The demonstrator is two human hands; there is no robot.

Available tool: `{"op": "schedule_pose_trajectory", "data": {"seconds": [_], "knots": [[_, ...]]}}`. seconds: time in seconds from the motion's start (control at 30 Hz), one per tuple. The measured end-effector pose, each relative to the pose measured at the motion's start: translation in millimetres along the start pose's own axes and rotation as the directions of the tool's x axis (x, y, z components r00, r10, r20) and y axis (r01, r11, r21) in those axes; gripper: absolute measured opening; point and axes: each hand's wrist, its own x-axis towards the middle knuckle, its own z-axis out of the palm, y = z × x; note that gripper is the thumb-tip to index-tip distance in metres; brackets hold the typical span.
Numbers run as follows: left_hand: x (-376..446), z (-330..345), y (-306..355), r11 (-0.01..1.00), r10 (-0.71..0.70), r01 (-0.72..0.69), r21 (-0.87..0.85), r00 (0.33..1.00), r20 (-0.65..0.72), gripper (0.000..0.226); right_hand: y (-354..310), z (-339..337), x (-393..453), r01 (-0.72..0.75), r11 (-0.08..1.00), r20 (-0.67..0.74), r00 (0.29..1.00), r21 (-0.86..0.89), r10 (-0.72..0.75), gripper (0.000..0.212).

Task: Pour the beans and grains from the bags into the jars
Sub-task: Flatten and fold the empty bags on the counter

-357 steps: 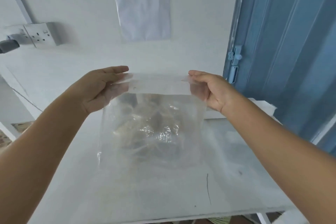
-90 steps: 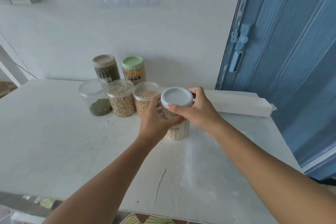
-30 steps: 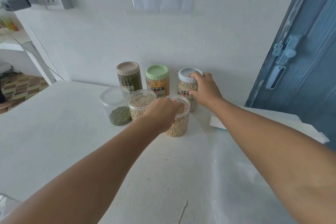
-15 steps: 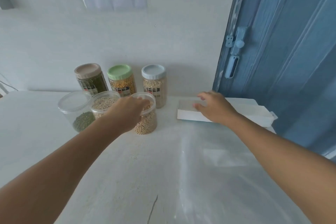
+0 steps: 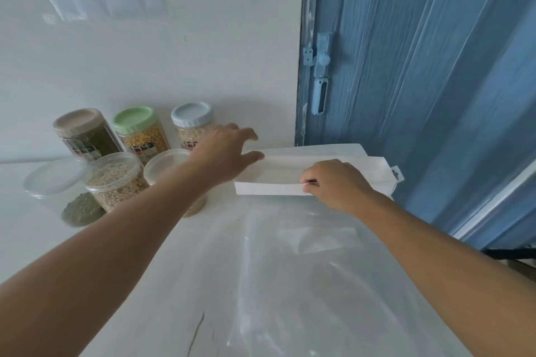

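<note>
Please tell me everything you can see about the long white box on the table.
The long white box looks like thin cardboard, flat and narrow. It lies on the white table near the blue door, right of the jars. The right hand pinches its near edge; the left hand reaches over its left end with spread fingers.

jars [image 5: 121, 159] at table [image 5: 174, 284] back left, box [image 5: 290, 180] to their right, door [image 5: 420, 81] behind box

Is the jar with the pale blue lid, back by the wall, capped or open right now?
Capped. The pale blue lid sits level on top of the grain jar, which stands upright against the wall.
</note>
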Motion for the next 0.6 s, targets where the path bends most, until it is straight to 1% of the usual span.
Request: {"op": "schedule_pose_trajectory", "data": {"seconds": [0.07,0.17,0.23,0.37,0.5,0.6], "knots": [[24,13,15,0.999,0.024,-0.022,-0.028,0.998,0.063,0.046,0,-3,-18,0.024,1.0,0.032,0.999,0.016,-0.024,0.014],[55,40,36,0.999,0.028,-0.022,-0.035,0.981,0.194,0.045,1,-3,-43,0.045,0.997,0.126,0.991,0.059,-0.053,0.015],[70,60,44,1.0,0.01,-0.005,-0.021,0.961,0.278,0.052,1,2,-54,0.045,0.995,0.165,0.984,0.091,-0.06,0.017],[85,93,45,1.0,-0.013,0.017,-0.007,0.914,0.406,0.066,7,13,-65,0.061,0.99,0.142,0.987,0.131,-0.08,0.019],[92,105,41,0.997,0.007,0.027,-0.073,0.904,0.428,0.06,14,14,-65,0.095,0.987,0.14,0.984,0.133,-0.113,0.019],[94,107,35,0.992,-0.006,0.055,-0.114,0.919,0.395,0.056,15,11,-60,0.114,0.987,0.146,0.981,0.117,-0.131,0.019]]}}
